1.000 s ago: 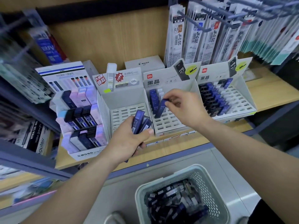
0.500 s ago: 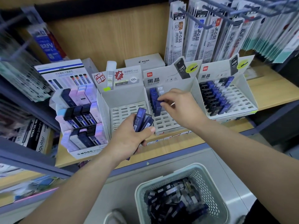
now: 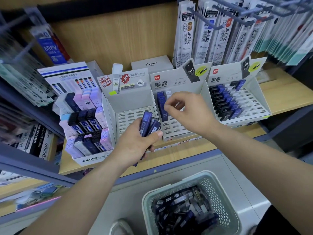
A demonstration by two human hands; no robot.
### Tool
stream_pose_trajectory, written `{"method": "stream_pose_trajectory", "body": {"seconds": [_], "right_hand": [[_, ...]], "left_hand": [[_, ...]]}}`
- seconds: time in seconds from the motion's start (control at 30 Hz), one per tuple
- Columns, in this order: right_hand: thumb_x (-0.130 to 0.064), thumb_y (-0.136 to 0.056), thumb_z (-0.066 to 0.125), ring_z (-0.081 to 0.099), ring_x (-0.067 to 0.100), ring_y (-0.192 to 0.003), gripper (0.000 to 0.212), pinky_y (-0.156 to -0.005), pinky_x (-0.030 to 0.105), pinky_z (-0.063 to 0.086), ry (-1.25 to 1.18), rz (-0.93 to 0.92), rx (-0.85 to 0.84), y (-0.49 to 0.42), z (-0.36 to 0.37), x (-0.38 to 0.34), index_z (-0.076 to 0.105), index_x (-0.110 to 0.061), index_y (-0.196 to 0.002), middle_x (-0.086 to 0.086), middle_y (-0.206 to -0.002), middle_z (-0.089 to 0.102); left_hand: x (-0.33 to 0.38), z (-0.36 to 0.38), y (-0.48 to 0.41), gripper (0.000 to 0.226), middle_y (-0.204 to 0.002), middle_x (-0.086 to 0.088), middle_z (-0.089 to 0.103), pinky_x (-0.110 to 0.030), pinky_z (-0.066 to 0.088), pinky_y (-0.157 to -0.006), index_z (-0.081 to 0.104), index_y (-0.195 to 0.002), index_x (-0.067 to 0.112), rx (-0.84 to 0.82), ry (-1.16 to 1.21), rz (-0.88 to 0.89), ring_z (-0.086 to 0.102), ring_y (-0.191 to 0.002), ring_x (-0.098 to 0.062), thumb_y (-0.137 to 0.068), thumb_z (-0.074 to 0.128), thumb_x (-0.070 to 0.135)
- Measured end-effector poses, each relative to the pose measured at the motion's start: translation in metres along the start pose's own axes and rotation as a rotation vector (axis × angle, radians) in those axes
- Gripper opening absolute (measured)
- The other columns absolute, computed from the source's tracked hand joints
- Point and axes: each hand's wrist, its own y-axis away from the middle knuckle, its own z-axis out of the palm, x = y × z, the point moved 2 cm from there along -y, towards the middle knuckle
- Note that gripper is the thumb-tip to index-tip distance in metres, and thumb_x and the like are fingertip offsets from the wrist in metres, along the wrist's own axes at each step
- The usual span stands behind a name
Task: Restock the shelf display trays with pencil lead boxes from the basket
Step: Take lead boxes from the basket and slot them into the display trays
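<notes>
At the upper left of the frame blurred hanging packs [image 3: 49, 46] frame the wooden shelf [image 3: 288, 92]. On its left part stands a tiered MONO display [image 3: 84, 126] filled with upright pastel and dark cases. Just right of it sits a white slotted tray [image 3: 130, 102] with nothing in its slots. In front of that tray, left of centre, the left hand [image 3: 135, 143] is clamped round a small bundle of blue pencil lead boxes [image 3: 147, 122], whose upper ends fan out above the thumb. Behind, against the back panel, lies a grey PILOT box [image 3: 151, 64]. At the centre is the middle tray [image 3: 176, 129], with one column of blue boxes [image 3: 161, 106] standing along its left side and bare slots beside and below it. The right hand [image 3: 188, 112] hovers over this tray, its curled fingertips at the column; motion blur leaves it unclear whether they pinch anything. At the bottom, right of centre, a pale green basket [image 3: 199, 175] holds a loose heap of lead boxes [image 3: 184, 212]. On the right the third tray [image 3: 250, 106] carries rows of black and blue boxes [image 3: 223, 102] in its left half. Refill packs [image 3: 208, 34] hang from pegs at the upper right.
</notes>
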Motion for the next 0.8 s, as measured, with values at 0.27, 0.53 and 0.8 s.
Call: {"method": "stream_pose_trajectory", "body": {"seconds": [0.27,0.53,0.8], "right_hand": [[-0.022,-0.084,0.079,0.070,0.022,-0.064,0.027,-0.065,0.035,0.062,-0.510,0.342,-0.271,0.024,0.001,-0.014,0.062,-0.002,-0.093,0.018,-0.073,0.072],[-0.016,-0.100,0.058,0.057,0.011,-0.059,0.013,-0.060,0.028,0.057,-0.383,0.284,-0.208,0.021,-0.022,0.001,0.069,-0.015,-0.091,0.007,-0.077,0.058],[-0.013,-0.099,0.059,0.061,0.013,-0.058,0.014,-0.054,0.027,0.053,-0.349,0.299,-0.066,0.023,-0.041,0.021,0.069,-0.004,-0.096,0.013,-0.077,0.061]], "left_hand": [[0.006,0.013,-0.003,0.031,-0.070,0.009,0.065,-0.029,0.047,-0.045,0.055,-0.112,0.017,-0.045,0.049,0.047,0.061,-0.057,-0.014,-0.089,0.074,0.026],[0.013,0.021,-0.009,0.018,-0.060,0.008,0.064,-0.025,0.046,-0.044,0.060,-0.102,0.027,-0.035,0.038,0.084,0.058,-0.054,-0.011,-0.090,0.071,0.035],[0.017,0.021,-0.016,0.019,-0.062,0.005,0.064,-0.025,0.042,-0.041,0.061,-0.101,0.018,0.012,0.110,0.067,0.057,-0.048,-0.011,-0.091,0.071,0.030]]}}
